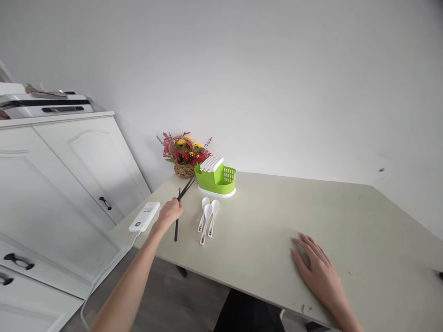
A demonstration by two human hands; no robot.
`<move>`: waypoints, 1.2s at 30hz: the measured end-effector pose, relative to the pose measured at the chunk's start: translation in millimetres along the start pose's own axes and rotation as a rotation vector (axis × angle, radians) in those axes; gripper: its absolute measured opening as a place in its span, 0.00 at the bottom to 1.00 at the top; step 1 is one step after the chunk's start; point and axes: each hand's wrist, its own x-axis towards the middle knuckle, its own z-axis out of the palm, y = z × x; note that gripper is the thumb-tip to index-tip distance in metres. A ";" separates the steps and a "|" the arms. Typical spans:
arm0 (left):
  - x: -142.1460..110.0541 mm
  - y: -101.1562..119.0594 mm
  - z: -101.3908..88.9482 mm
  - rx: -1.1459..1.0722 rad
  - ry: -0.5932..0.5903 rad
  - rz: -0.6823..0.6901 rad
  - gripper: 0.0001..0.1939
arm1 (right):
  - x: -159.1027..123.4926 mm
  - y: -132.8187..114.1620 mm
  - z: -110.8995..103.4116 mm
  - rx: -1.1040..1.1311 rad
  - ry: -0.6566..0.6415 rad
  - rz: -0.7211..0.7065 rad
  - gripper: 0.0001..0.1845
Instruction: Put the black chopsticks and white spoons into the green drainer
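Observation:
My left hand (pixel 170 210) is closed around dark chopsticks (pixel 187 188), whose tips point up and right toward the green holder; I cannot tell exactly how many it grips. Beneath that hand, another dark chopstick (pixel 176 229) lies on the table. The green utensil holder (pixel 216 180) has a white slotted top and a white base. In front of it lie three white spoons (pixel 206 216), close together with their bowls facing away from me. My right hand (pixel 316 269) rests flat on the table with its fingers stretched out, holding nothing.
A wicker basket of artificial flowers (pixel 185 169) stands behind the holder, near the wall. A white power bank (pixel 145 216) with a cable lies at the table's left edge. White cabinets (pixel 93 161) stand on the left. The pale table (pixel 270 216) reaches far to the right.

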 end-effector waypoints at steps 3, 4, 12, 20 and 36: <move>-17.3 17.4 -6.5 -0.167 0.049 0.117 0.23 | 0.0 0.2 0.1 -0.002 0.005 -0.010 0.30; -23.1 26.9 -7.0 -0.293 0.074 0.182 0.24 | 0.0 0.3 0.2 -0.002 0.008 -0.014 0.29; -66.0 130.9 7.7 -1.571 -0.157 0.537 0.28 | 0.6 1.5 3.2 0.005 0.013 -0.013 0.28; -94.4 182.1 48.9 -1.470 -0.230 0.642 0.26 | 2.2 -0.9 2.4 0.019 0.028 -0.008 0.27; -96.2 188.4 81.2 -1.258 -0.042 0.639 0.27 | 5.3 -5.2 -4.3 0.060 0.042 -0.035 0.25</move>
